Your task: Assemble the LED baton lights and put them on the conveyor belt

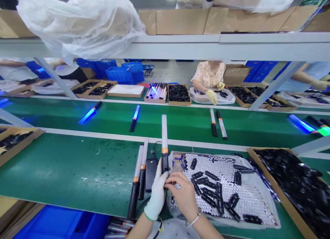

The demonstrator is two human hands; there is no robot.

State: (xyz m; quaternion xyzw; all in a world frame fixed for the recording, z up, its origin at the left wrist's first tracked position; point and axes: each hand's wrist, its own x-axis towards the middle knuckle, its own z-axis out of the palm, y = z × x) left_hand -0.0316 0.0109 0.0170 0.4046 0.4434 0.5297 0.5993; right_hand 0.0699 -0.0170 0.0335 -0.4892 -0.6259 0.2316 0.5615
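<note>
In my left hand (pixel 157 194), which wears a white glove, a light stick (pixel 164 134) stands upright, with a clear unlit tube, an orange band and a black handle. My bare right hand (pixel 184 197) has its fingers pinched at the handle's lower part; whatever lies between the fingertips is hidden. Left of the hands, two more light sticks (pixel 138 163) lie on the green bench beside a black power bank-like box (pixel 151 177) with a cable. A lined tray (pixel 275 216) to the right holds silver battery-like cylinders on end, with several black plastic pieces (pixel 219 197) on top.
A carton (pixel 278 187) of black parts borders the tray on the right. Beyond the bench edge, a green conveyor (pixel 177 123) carries lit and unlit sticks. Across it, a person (pixel 207 77) in gloves works over a tray. An overhead shelf (pixel 165 48) holds boxes and plastic.
</note>
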